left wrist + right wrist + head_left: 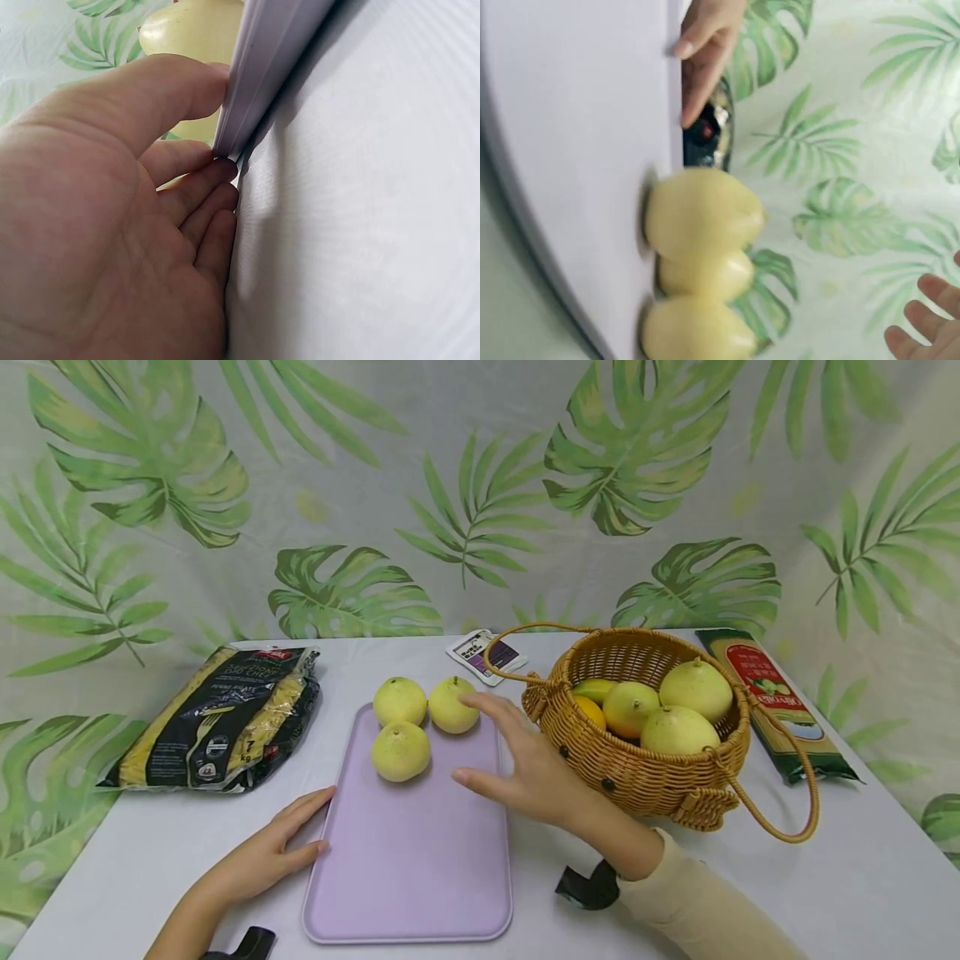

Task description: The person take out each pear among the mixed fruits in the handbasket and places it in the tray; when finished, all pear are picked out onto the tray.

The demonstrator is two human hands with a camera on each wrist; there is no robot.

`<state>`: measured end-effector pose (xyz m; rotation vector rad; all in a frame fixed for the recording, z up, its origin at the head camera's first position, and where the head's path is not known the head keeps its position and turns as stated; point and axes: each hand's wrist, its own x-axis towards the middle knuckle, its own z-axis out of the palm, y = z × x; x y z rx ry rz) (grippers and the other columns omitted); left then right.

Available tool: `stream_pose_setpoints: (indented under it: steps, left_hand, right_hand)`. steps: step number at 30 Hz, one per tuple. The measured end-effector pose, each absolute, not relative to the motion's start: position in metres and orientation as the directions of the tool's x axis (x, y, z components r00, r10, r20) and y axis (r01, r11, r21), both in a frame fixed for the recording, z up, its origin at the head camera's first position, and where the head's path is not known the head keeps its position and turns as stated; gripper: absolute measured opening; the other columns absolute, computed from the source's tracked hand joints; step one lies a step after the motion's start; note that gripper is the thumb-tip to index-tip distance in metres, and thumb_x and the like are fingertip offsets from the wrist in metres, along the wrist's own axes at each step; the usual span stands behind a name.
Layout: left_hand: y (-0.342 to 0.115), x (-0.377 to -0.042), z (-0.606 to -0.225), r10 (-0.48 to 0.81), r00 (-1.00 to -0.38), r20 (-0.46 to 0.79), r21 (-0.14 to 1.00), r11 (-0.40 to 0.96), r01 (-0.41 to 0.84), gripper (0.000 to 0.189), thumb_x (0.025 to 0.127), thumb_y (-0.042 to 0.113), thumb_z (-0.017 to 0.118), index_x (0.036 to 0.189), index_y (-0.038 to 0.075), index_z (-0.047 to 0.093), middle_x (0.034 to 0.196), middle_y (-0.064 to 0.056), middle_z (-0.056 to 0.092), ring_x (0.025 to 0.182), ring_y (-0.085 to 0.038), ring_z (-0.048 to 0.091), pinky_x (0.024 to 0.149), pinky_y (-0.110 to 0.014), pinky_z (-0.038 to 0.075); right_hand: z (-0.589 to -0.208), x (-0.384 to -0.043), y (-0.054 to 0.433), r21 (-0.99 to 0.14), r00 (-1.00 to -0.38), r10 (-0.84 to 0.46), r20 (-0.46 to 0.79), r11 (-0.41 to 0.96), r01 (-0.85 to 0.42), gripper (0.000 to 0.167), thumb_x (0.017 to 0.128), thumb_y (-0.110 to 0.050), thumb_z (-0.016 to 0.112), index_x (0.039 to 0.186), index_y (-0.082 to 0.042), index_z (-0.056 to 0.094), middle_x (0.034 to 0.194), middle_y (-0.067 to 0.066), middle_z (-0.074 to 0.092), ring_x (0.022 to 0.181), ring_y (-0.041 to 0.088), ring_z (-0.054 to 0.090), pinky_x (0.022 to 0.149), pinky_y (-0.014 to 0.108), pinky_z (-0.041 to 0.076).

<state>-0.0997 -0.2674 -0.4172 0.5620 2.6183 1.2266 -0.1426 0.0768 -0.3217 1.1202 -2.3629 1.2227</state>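
Note:
A lilac tray [408, 860] lies on the table with three round yellow-green fruits, tapering toward their stems, at its far end: a front one [401, 752], a back-left one [400, 701] and a right one [453, 705]. My left hand [262, 852] rests beside the tray's left side. In the left wrist view, its thumb and fingertips touch the tray's edge [251, 75]. My right hand [532, 768] hovers over the tray's right side, thumb and fingers spread, holding nothing. Its fingertips overlap the right fruit in the head view; the right wrist view shows the fingers [922, 319] apart from the fruits.
To the right, a wicker basket [637, 777] with looped handles holds more yellow-green fruits, an orange fruit and a greenish-yellow one. Behind it lies a green and red packet [780, 702]. A black pasta bag [225, 718] lies at the left, and a small white-and-purple packet [487, 656] at the back.

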Motion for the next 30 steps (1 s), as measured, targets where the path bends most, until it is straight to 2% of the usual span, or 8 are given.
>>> stream_pose_setpoints:
  steps: [5,9,16,19,21,23,27,30]
  left_hand:
    - [-0.267,-0.1,-0.417,0.416,-0.909,-0.017,0.771,0.584,0.253,0.064,0.087,0.025,0.059,0.142,0.012,0.028,0.142,-0.017,0.025,0.129,-0.042,0.015,0.097,-0.063,0.014]
    - [-0.267,-0.1,-0.417,0.415,-0.91,-0.021,0.771,0.586,0.249,0.064,0.087,0.026,0.059,0.142,0.013,0.028,0.142,-0.017,0.025,0.129,-0.042,0.015,0.097,-0.064,0.014]
    - [-0.267,-0.1,-0.417,0.417,-0.909,-0.019,0.773,0.583,0.251,0.064,0.087,0.025,0.059,0.142,0.012,0.028,0.142,-0.018,0.025,0.129,-0.043,0.015,0.096,-0.064,0.014]
    - [-0.268,-0.1,-0.417,0.418,-0.909,-0.018,0.772,0.583,0.253,0.064,0.087,0.025,0.059,0.142,0.012,0.028,0.141,-0.018,0.026,0.129,-0.043,0.015,0.097,-0.064,0.014]
    - [-0.268,-0.1,-0.417,0.418,-0.908,-0.015,0.771,0.582,0.256,0.064,0.087,0.025,0.059,0.142,0.011,0.028,0.141,-0.018,0.026,0.129,-0.043,0.015,0.097,-0.064,0.014]
    - [-0.268,-0.1,-0.417,0.419,-0.908,-0.011,0.771,0.582,0.259,0.064,0.087,0.025,0.059,0.141,0.011,0.028,0.141,-0.018,0.025,0.129,-0.043,0.015,0.097,-0.063,0.014]
    - [-0.268,-0.1,-0.418,0.422,-0.907,-0.008,0.772,0.579,0.262,0.064,0.087,0.025,0.059,0.141,0.011,0.028,0.141,-0.018,0.026,0.128,-0.042,0.015,0.097,-0.063,0.014]
    - [-0.268,-0.1,-0.418,0.422,-0.907,-0.008,0.772,0.579,0.262,0.064,0.087,0.025,0.059,0.141,0.012,0.028,0.141,-0.018,0.026,0.128,-0.042,0.016,0.097,-0.063,0.014]
  right_hand:
    - [-0.307,-0.133,0.124,-0.396,-0.521,-0.479,0.707,0.342,-0.852,0.068,0.084,-0.046,0.056,0.131,0.0,0.038,0.131,0.013,0.041,0.123,0.025,0.035,0.103,0.035,0.026]
    - [-0.297,-0.127,0.156,-0.308,-0.466,-0.413,0.783,0.393,-0.866,0.07,0.083,-0.045,0.059,0.126,0.008,0.041,0.125,0.02,0.046,0.121,0.026,0.038,0.101,0.032,0.029]
    - [-0.297,-0.125,0.204,-0.355,-0.571,-0.292,0.767,0.549,-0.757,0.076,0.078,-0.051,0.061,0.126,0.005,0.044,0.123,0.019,0.048,0.119,0.014,0.039,0.097,0.021,0.029]
    - [-0.303,-0.125,0.22,-0.381,-0.624,-0.264,0.735,0.6,-0.703,0.071,0.076,-0.04,0.069,0.129,0.001,0.043,0.124,0.015,0.048,0.101,0.014,0.047,0.078,0.017,0.04]
    - [-0.306,-0.125,0.229,-0.388,-0.653,-0.252,0.714,0.633,-0.669,0.07,0.074,-0.029,0.074,0.13,-0.003,0.042,0.125,0.012,0.047,0.091,0.013,0.047,0.066,0.017,0.041]
    - [-0.31,-0.125,0.235,-0.391,-0.669,-0.242,0.703,0.654,-0.647,0.072,0.071,-0.02,0.077,0.132,-0.005,0.042,0.125,0.01,0.047,0.088,0.014,0.047,0.063,0.017,0.04]
    - [-0.315,-0.127,0.244,-0.4,-0.687,-0.223,0.691,0.674,-0.622,0.073,0.069,-0.015,0.078,0.132,-0.008,0.042,0.126,0.009,0.048,0.109,0.018,0.044,0.084,0.014,0.034]
    - [-0.317,-0.128,0.248,-0.414,-0.709,-0.21,0.673,0.687,-0.597,0.074,0.067,-0.01,0.078,0.133,-0.009,0.043,0.125,0.009,0.048,0.11,0.023,0.043,0.086,0.013,0.031]
